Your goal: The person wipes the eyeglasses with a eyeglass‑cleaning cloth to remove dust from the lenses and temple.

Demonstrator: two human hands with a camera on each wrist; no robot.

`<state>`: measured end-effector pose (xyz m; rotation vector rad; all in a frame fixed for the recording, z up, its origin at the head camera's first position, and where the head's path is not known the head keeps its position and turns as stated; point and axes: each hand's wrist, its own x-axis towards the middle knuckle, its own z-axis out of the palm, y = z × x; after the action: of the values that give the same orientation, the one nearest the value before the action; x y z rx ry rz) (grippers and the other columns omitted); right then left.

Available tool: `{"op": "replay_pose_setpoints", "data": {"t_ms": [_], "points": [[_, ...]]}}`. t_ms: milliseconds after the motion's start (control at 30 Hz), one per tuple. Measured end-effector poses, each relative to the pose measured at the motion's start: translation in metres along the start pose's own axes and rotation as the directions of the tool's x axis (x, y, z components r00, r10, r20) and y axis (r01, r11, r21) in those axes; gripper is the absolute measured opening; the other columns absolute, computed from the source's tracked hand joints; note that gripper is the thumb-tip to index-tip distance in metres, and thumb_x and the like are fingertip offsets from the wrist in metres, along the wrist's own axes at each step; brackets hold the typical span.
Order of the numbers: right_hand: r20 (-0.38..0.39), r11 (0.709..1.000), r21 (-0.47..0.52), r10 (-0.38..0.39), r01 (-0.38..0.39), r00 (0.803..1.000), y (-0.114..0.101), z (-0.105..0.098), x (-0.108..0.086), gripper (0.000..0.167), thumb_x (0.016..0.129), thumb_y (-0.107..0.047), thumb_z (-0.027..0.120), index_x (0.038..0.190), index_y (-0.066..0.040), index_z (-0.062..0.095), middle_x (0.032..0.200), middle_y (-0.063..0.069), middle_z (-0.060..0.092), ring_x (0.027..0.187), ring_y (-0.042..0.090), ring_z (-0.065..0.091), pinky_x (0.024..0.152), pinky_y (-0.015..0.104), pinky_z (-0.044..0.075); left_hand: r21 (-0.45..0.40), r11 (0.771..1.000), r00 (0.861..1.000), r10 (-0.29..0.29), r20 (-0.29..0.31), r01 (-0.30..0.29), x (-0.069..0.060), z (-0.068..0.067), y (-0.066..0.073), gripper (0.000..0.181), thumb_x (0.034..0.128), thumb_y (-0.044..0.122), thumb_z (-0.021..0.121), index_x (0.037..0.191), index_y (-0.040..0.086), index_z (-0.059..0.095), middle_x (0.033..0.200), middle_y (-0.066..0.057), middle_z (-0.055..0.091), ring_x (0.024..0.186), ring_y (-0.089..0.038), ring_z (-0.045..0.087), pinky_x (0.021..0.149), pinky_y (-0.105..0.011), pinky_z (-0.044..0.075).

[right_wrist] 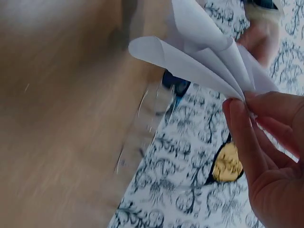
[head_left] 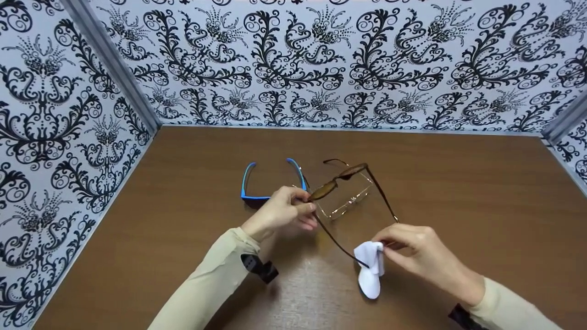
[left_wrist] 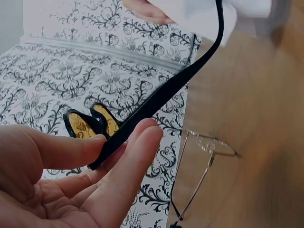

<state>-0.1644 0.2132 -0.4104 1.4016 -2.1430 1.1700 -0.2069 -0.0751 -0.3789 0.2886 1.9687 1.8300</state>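
Dark-framed sunglasses (head_left: 325,190) with amber lenses are held up over the table, their temples unfolded toward the person. My left hand (head_left: 286,208) pinches them by the corner where lens frame and temple meet; in the left wrist view, thumb and fingers grip the dark temple (left_wrist: 161,97). A white cloth (head_left: 369,270) hangs from my right hand (head_left: 415,250), bunched between thumb and fingertips, as the right wrist view shows. One temple's tip reaches the cloth in the head view; whether it is wrapped there I cannot tell.
Blue-and-black sunglasses (head_left: 243,185) lie on the brown table (head_left: 197,151), just beyond the left hand. Thin metal-framed glasses (head_left: 351,201) lie behind the held pair. Patterned panels (head_left: 321,59) stand at the table's back and sides.
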Motion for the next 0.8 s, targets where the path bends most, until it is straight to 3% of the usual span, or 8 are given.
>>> {"op": "replay_pose_setpoints", "data": {"t_ms": [233,433,800], "points": [[-0.014,0.996,-0.059,0.067,-0.068,0.998,-0.009,0.02,0.011,0.032,0.07,0.018,0.066,0.096,-0.002,0.066,0.089,0.006,0.068,0.074,0.016,0.066,0.061,0.015,0.053,-0.001,1.0,1.0,-0.002,0.028,0.002,0.0,0.008,0.0,0.002,0.0934,-0.007,0.055,0.095,-0.009,0.054,0.079,-0.022,0.068,0.065,-0.022,0.068,0.07,-0.042,0.057],[-0.044,0.987,-0.011,0.157,-0.158,0.987,-0.016,0.03,0.023,0.033,0.072,0.018,0.065,0.096,-0.004,0.065,0.09,0.003,0.067,0.074,0.015,0.067,0.061,0.019,0.054,-0.01,1.0,0.998,-0.005,0.06,0.006,0.0,0.015,-0.002,0.007,0.0936,-0.007,0.054,0.099,-0.012,0.054,0.081,-0.022,0.068,0.068,-0.025,0.069,0.073,-0.046,0.056],[-0.139,0.933,0.169,0.341,-0.317,0.93,-0.018,0.047,0.037,0.032,0.077,0.02,0.064,0.096,-0.007,0.064,0.095,0.001,0.065,0.083,0.019,0.068,0.065,0.028,0.057,0.035,0.999,0.997,0.037,0.064,-0.039,-0.001,0.026,-0.006,0.015,0.0934,-0.006,0.056,0.104,-0.016,0.061,0.081,-0.015,0.067,0.064,-0.019,0.067,0.071,-0.044,0.057]]}}
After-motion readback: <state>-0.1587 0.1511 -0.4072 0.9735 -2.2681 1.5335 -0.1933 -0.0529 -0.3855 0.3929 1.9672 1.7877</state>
